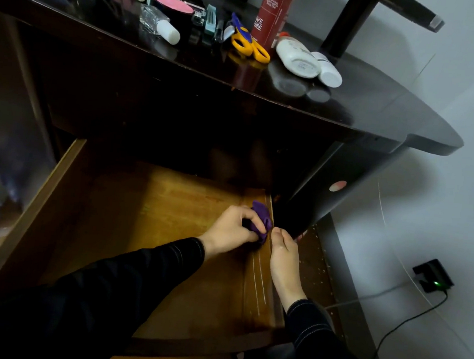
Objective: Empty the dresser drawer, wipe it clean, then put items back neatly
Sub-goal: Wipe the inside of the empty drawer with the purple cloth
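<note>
Wiping the right edge of the emptied drawer (64, 191).
The left hand (232, 229) is clenched round a bunched purple cloth (261, 219), pressed where the drawer floor meets its right wall, right of centre in the frame. The right hand (284, 259) curls over that wall's rim and seems to steady it. The drawer fills the lower half; scissors (250, 46), bottles (296, 57) and other items wait on the tabletop (353, 103) at the top. Best done by running the cloth along the seam in long strokes, from the dark back towards the front, then doing the floor and left wall likewise.
</note>
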Demonstrator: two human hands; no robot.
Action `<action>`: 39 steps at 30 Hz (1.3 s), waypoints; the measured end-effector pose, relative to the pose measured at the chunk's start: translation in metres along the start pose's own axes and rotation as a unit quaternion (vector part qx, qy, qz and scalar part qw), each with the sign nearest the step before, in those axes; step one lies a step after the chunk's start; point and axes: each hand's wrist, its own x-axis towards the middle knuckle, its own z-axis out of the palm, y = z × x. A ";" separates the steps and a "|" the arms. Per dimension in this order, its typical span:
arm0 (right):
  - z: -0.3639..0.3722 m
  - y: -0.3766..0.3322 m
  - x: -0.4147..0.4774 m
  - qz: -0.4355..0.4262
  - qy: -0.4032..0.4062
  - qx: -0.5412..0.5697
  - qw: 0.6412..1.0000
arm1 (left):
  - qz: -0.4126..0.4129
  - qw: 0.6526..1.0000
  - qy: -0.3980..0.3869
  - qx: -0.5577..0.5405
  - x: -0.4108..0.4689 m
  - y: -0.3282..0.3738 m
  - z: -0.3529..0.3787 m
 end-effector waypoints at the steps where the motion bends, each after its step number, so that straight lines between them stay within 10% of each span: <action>1: 0.000 0.000 0.000 -0.001 0.000 -0.001 1.000 | 0.001 1.000 0.002 0.003 -0.002 -0.002 0.002; 18: 0.001 -0.004 -0.002 0.001 0.002 -0.019 1.000 | -0.067 0.978 -0.131 0.146 -0.017 -0.026 0.010; 25: 0.000 -0.003 -0.001 -0.013 0.018 -0.012 1.000 | 0.025 0.998 -0.017 0.052 -0.010 -0.005 0.009; 31: 0.000 -0.001 0.000 -0.004 0.001 -0.013 1.000 | -0.070 0.979 -0.153 0.112 -0.022 -0.021 0.009; 39: 0.000 0.001 0.001 -0.003 0.011 -0.005 1.000 | 0.018 0.995 -0.046 0.086 -0.020 -0.011 0.012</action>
